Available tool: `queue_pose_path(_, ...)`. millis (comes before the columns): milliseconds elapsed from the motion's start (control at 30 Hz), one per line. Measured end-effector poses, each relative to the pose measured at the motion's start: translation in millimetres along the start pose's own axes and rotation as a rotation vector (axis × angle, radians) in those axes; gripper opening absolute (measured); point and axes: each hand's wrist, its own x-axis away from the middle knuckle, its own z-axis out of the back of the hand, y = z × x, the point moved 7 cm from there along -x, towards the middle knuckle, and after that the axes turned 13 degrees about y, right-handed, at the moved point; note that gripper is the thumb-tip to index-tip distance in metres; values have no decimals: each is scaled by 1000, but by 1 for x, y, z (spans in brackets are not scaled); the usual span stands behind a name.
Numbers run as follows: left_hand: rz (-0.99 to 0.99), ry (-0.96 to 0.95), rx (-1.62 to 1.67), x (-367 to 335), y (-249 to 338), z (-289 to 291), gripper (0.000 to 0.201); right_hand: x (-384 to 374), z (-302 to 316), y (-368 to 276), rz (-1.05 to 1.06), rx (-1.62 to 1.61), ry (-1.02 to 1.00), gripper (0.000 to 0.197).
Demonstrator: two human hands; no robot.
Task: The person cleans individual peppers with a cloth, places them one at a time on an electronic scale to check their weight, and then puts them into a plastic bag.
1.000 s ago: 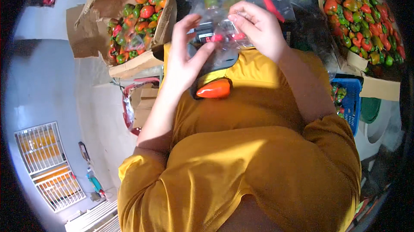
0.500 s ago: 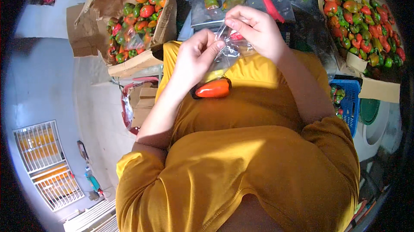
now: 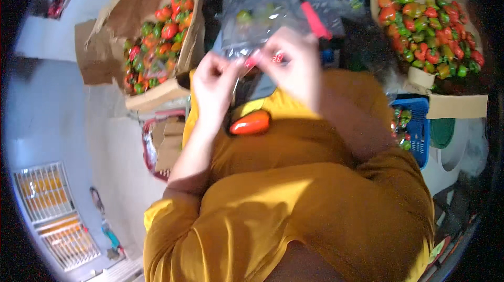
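Observation:
My left hand (image 3: 214, 85) pinches the edge of a clear plastic bag (image 3: 240, 51) between thumb and forefinger. Blurred by motion, my right hand (image 3: 294, 64) meets it there, fingertips pressed together at the same edge. The thin film spreads forward over the dark plate of a digital scale (image 3: 283, 22). Through or beside it, a green pepper (image 3: 244, 17) shows dimly on the plate. Red lit digits shine beside my right fingers. In my lap, below the hands, lies a glossy orange-red pepper (image 3: 251, 123).
A pink-handled knife or similar tool (image 3: 315, 18) lies on the scale's right side. Cardboard boxes of red and green peppers stand at the left (image 3: 184, 64) and right (image 3: 420, 77). Below the right box is a blue basket (image 3: 420, 137); a red basket (image 3: 148, 148) sits at the left.
The clear bag has swung from hanging above my lap to lying forward over the scale. Both hands have moved slightly down and left, fingertips now together. The view has shifted a little.

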Motion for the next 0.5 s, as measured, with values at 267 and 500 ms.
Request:
queue_pose_path(267,-180,-204,-178,22,25,-18,8,34,-60,18,-280,-690,-475,14)
queue_pose_path(500,439,-134,706,11,-9,-10,28,16,-32,93,-438,-426,-250,15)
